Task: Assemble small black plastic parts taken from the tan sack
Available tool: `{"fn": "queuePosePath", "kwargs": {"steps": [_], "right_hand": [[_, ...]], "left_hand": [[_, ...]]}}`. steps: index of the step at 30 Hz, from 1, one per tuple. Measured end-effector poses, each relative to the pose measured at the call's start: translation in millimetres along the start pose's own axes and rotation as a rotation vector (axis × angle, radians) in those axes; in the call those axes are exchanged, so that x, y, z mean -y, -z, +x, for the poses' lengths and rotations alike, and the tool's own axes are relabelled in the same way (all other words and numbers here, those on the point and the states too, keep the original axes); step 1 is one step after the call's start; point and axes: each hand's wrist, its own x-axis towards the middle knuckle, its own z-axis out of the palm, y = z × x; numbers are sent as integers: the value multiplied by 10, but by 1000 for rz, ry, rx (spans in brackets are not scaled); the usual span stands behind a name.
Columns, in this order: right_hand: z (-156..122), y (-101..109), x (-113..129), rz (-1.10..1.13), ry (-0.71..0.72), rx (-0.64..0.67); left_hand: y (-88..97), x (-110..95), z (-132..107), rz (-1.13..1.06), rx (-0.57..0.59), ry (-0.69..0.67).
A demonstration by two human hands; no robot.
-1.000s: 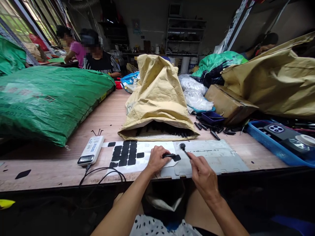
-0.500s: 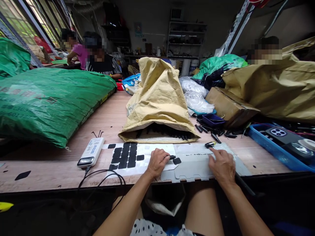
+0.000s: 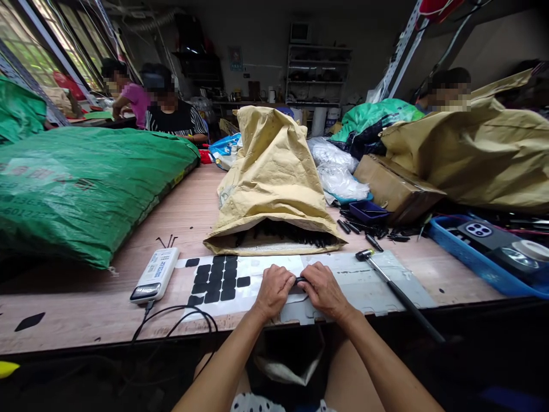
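Note:
My left hand (image 3: pixel 274 292) is closed around one end of a small black rod-like part (image 3: pixel 300 280), above the table's front edge. My right hand (image 3: pixel 322 289) meets it from the other side, its fingers pinching the same part. Both hands hide most of it. Beneath them lie a white sheet and a grey board (image 3: pixel 364 289). Rows of black rounded square pads (image 3: pixel 218 277) sit on the white sheet, left of my left hand. A small hammer (image 3: pixel 398 294) lies to the right of my right hand, its dark handle past the table edge.
An open tan sack (image 3: pixel 278 177) with black pieces inside faces me. A white power bank (image 3: pixel 155 274) with a black cable stands left, near a bulging green sack (image 3: pixel 86 189). Loose black parts, a cardboard box (image 3: pixel 397 186) and a blue tray (image 3: pixel 484 257) are right. Other people sit farther back.
My right hand has left the hammer and moved left to grip the black part alongside my left hand. The hammer now lies on the board. The view has shifted slightly.

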Motion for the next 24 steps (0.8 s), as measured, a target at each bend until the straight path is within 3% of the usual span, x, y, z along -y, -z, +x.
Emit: {"fn": "queuePosePath", "kwargs": {"steps": [8,13,24], "right_hand": [[-31,-87,21,110,-85,-75],[-50,-102,64,-7,-92,-147],[-27,-151,12,41,-10,-74]], "left_hand": [[21,-10,-17,-21,5,-9],[-3,15,-16,1,-6,9],[-38,41,-6,-21,-9,-42]]}}
